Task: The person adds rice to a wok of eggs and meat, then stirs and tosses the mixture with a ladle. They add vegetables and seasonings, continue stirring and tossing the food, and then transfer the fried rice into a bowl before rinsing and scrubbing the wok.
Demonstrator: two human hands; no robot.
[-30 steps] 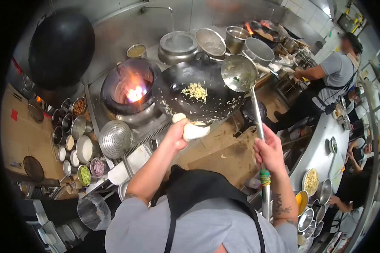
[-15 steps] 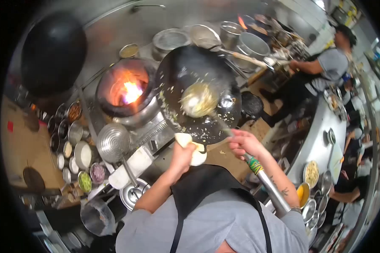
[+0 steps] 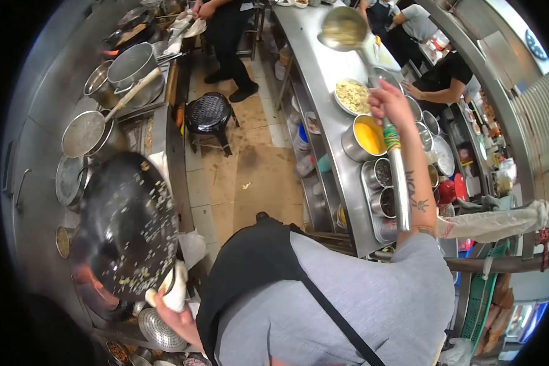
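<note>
My left hand point(image 3: 175, 317) is closed on a folded white cloth point(image 3: 175, 288) at the near rim of a black wok point(image 3: 119, 222). The wok is tilted, with small pale and green bits scattered over its inside. My right hand point(image 3: 391, 105) grips the long handle of a ladle point(image 3: 344, 38), and bright tape is wound round the handle below the fingers. Pale food lies in the ladle's bowl, held out above the steel counter point(image 3: 290, 27). Closest below my right hand are a bowl of pale pieces point(image 3: 352, 91) and a pot of yellow liquid point(image 3: 368, 138).
A black stool point(image 3: 208, 114) stands in the aisle, with a co-worker's legs point(image 3: 229, 46) behind it. A strainer with a wooden handle point(image 3: 84, 134) and pots line the stove on the left. Flame glows beside the wok. Another person point(image 3: 442, 79) is across the counter.
My view has turned to the right. The ladle with food has left the wok and moved over the counter. The wok now tilts over the burner, my left hand still on its cloth.
</note>
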